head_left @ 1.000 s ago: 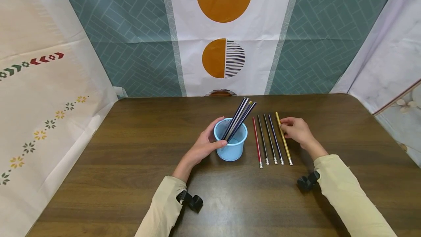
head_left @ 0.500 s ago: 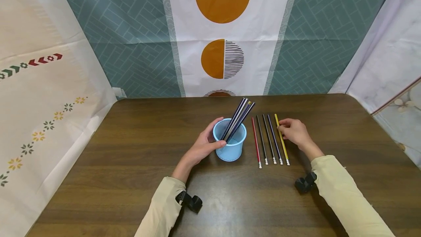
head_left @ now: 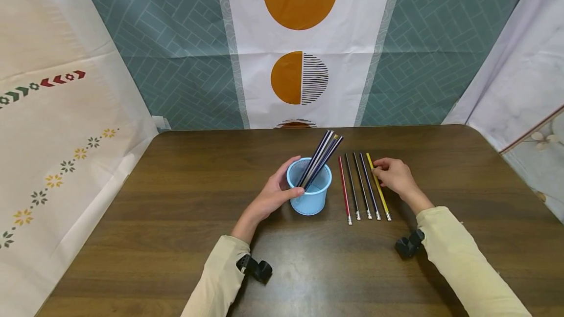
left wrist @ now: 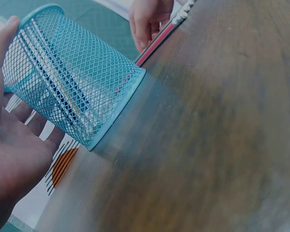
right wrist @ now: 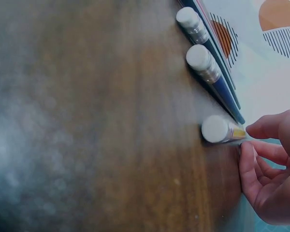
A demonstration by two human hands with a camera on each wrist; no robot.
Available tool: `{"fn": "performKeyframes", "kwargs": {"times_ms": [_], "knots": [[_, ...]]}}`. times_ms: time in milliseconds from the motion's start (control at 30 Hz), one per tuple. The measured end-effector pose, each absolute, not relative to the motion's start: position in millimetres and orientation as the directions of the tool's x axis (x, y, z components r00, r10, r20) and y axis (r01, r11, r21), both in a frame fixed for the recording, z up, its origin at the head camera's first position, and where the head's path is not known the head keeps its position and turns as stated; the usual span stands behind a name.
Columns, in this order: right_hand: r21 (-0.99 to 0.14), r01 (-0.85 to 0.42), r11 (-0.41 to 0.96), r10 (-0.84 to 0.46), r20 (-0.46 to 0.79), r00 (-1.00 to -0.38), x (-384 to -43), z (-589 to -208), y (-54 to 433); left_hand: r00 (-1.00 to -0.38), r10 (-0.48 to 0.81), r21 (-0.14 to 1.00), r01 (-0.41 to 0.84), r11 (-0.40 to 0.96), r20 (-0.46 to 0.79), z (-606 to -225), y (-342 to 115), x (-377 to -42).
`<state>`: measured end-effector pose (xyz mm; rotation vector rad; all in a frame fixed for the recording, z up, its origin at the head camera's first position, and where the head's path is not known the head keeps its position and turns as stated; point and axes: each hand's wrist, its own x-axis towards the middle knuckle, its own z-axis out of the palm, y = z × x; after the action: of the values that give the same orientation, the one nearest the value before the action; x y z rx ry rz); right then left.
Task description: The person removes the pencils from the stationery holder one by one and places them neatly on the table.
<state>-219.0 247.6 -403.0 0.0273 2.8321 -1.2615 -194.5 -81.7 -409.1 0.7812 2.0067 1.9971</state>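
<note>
A light blue mesh pencil cup (head_left: 308, 204) stands on the table, and my left hand (head_left: 270, 194) grips it round its left side, thumb near the rim. Several pencils (head_left: 319, 158), mostly dark blue with white stripes, lean to the right inside it. My right hand (head_left: 394, 176) pinches a yellow pencil (head_left: 382, 199) between thumb and fingers. That pencil lies at the right end of a row, its white eraser (right wrist: 215, 129) towards me. To its left lie a blue pencil (head_left: 371, 187), two dark pencils (head_left: 362, 187) (head_left: 352, 187) and a red pencil (head_left: 345, 190).
The brown wooden table (head_left: 176, 238) ends at a straight far edge just behind the cup. Patterned cloth (head_left: 176, 62) hangs beyond it, with pale cloths (head_left: 66, 185) at the sides. Each sleeve carries a small black camera (head_left: 255, 269).
My right hand has shifted the yellow pencil's far end slightly left, towards the blue pencil, and its side now shows brighter yellow. My left hand and the cup have stayed put.
</note>
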Motion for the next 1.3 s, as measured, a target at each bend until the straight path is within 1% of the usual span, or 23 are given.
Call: {"fn": "performKeyframes", "kwargs": {"times_ms": [767, 1000, 1300], "knots": [[-0.745, 0.034, 0.667, 0.029, -0.019, -0.999, -214.9, -396.0, 253.1, -0.833, 0.509, 0.976, 0.204, -0.078, 0.214, -408.4, -80.1, -194.7], [-0.747, -0.008, 0.665, 0.012, 0.021, -1.0, -212.8, -385.7, 251.7, -0.822, 0.51, 0.968, 0.22, -0.123, 0.252, -409.3, -80.7, -194.4], [-0.784, -0.051, 0.619, -0.037, 0.036, -0.999, -206.1, -370.3, 237.1, -0.824, 0.506, 0.967, 0.224, -0.119, 0.253, -409.3, -81.0, -193.6]]}}
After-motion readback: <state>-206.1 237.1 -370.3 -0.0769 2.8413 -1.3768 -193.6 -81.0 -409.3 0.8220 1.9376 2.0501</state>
